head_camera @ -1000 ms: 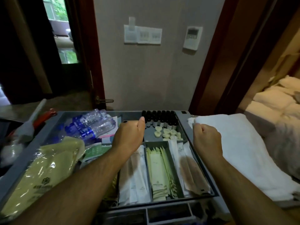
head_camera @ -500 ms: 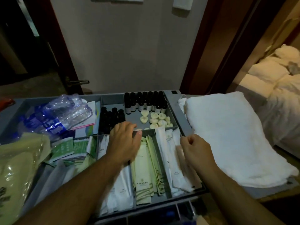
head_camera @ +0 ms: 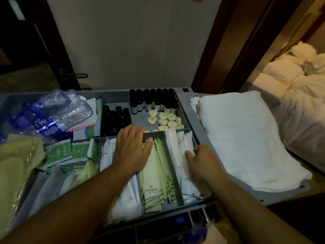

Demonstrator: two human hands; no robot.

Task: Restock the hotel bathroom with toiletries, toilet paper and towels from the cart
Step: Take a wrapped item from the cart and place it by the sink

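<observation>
We are picking toiletries from the cart tray (head_camera: 190, 110): our left hand (head_camera: 131, 150) lies flat and released on white sachets (head_camera: 126, 196); our right hand (head_camera: 202, 161) pinches one white packet (head_camera: 186, 147) at the tray's right. Next, lift it clear.

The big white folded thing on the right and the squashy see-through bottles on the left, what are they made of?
The big white folded towel looks like soft cotton terry: its surface is fuzzy and matte, with thick rounded folds. The clear bottles with blue labels look like thin plastic: they are see-through, shiny and crinkled, and seem wrapped together in glossy film, though that is hard to tell for sure.
</observation>
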